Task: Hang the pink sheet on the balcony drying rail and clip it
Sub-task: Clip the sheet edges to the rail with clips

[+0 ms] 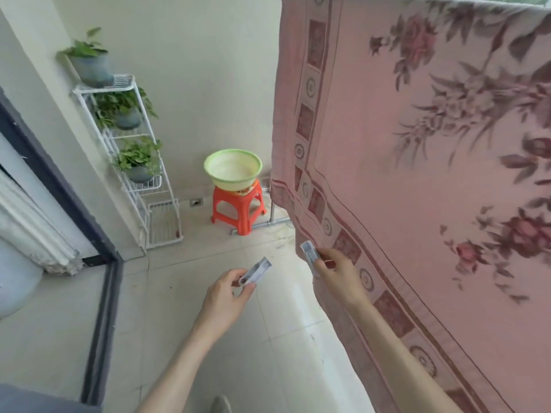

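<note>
The pink sheet (417,144) with a dark floral print and patterned border hangs over the drying rail (504,2) along the top right and fills the right side. My left hand (229,293) grips a pale grey clip (258,271) low in the middle, away from the sheet. My right hand (337,275) holds a second pale grey clip (310,253) pointing up, just in front of the sheet's lower border. Neither clip touches the rail.
A green-rimmed basin (233,168) sits on an orange plastic stool (240,210) against the far wall. A white wire plant shelf (128,150) with three potted plants stands at left. The rack's metal foot (262,224) lies on the tiled floor. A dark door frame (59,180) runs along the left.
</note>
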`<state>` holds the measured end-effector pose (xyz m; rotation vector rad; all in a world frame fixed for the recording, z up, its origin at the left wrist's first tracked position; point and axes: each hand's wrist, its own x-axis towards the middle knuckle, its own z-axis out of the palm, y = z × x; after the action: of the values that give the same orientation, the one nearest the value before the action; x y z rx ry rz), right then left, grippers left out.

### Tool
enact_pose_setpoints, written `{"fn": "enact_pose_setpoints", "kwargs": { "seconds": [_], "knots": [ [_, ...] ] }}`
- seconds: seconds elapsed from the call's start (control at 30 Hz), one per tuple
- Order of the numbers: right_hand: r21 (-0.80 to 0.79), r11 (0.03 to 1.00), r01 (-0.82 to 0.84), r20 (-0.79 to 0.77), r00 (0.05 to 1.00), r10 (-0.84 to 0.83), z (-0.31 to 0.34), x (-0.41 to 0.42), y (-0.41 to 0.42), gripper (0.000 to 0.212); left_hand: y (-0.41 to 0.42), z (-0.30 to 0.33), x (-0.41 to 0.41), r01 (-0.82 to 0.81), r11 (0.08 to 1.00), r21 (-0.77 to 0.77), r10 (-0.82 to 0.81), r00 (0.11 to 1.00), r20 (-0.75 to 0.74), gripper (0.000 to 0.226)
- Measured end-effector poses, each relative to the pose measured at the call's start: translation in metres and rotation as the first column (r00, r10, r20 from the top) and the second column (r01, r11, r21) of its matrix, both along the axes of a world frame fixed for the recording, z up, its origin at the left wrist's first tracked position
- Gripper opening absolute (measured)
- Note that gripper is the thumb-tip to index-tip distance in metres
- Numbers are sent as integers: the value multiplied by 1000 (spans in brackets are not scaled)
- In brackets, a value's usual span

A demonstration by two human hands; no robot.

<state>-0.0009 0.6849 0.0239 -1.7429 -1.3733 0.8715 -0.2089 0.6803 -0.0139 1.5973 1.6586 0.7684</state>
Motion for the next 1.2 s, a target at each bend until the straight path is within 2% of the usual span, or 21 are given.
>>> {"fn": "enact_pose_setpoints", "kwargs": {
  "seconds": [0.1, 0.17, 0.27, 0.43, 0.57, 0.67, 0.77, 0.87, 0.93, 1.03, 1.1, 1.2],
  "knots": [
    [-68, 996, 55, -186, 980, -67, -2, -36, 73, 21, 83, 12, -22, -21, 1000, -5, 21, 996, 81, 22],
    [-81, 993, 87, -276, 955, -106, -1, -55, 120, 21, 137, 28, -30, 20, 999, 35, -23, 995, 95, 23],
    [-64, 993, 98, -248, 962, -111, 11, -73, 181, 14, 206, 45, -40, 96, 993, 66, -102, 991, 91, 24],
    [-93, 985, 147, -321, 932, -170, 2, -84, 278, 17, 303, 22, -62, 140, 990, -12, -138, 984, 110, 21],
    [-128, 976, 178, -354, 911, -213, -12, -92, 373, 24, 400, 13, -59, 179, 984, -3, -177, 974, 143, 18],
    [-133, 971, 198, -477, 846, -237, -13, -96, 452, 26, 485, 21, -58, 210, 978, 0, -206, 960, 190, 14],
    [-131, 980, 153, -584, 786, -201, -6, -100, 531, 30, 564, 35, -61, 204, 979, 20, -205, 965, 167, 15],
    [-154, 981, 120, -745, 638, -195, 10, -111, 598, 26, 632, 47, -65, 230, 972, 52, -235, 962, 141, 16],
    [-157, 978, 139, -736, 644, -210, 18, -117, 634, 6, 671, 48, -64, 261, 964, 55, -266, 954, 135, 18],
    [-111, 987, 113, -586, 795, -157, 21, -113, 679, 33, 723, 44, -50, 306, 949, 70, -314, 936, 157, 21],
    [-112, 980, 165, -615, 763, -199, 22, -105, 706, 34, 752, 44, -37, 352, 932, 85, -362, 913, 189, 20],
    [-98, 959, 266, -652, 711, -263, 15, -89, 746, 18, 799, 44, -19, 428, 899, 92, -437, 865, 245, 28]
  ]
}}
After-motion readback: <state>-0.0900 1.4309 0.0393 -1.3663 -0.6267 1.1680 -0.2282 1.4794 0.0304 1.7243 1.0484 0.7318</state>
